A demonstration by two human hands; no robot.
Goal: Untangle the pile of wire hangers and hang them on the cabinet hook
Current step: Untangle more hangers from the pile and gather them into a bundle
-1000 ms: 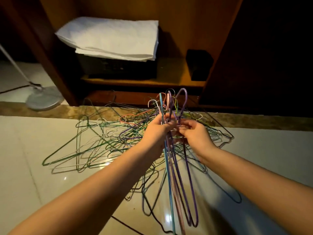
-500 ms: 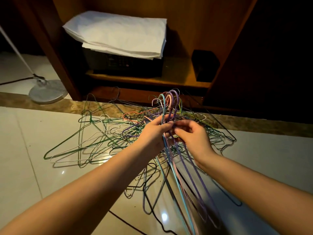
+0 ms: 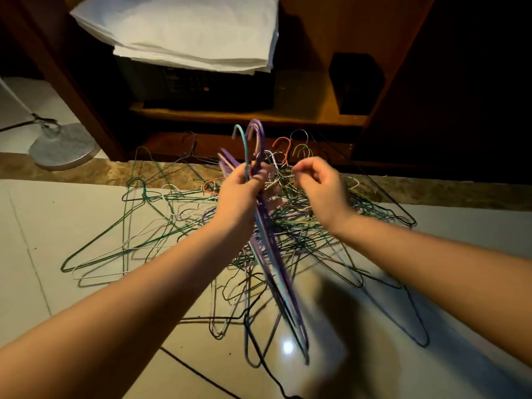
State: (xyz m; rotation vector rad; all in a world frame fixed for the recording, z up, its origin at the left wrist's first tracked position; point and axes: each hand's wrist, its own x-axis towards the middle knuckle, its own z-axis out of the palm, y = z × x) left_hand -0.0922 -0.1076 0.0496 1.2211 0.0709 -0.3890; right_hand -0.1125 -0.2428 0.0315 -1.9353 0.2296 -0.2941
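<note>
The bundle of hangers [image 3: 277, 272], purple and teal, stands tilted in your left grip [image 3: 241, 194], fingers curled round the necks below the hooks. Your right grip [image 3: 322, 191] hovers just beside, fingers curled; I cannot tell whether it pinches a wire. Beneath lies the tangled pile [image 3: 302, 226] on the glossy pale tile floor [image 3: 37, 231], against a brown stone sill [image 3: 460, 191]. Beyond, the wooden cabinet [image 3: 302, 110] holds a folded white cloth [image 3: 187, 33] on a black box [image 3: 201, 84]; a lamp base [image 3: 62, 145] stands left.

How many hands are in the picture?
2. The left hand grips a bunch of purple and teal hangers; the right hand is just beside it, fingers curled above the hanger pile. Whether it pinches a wire is unclear.
</note>
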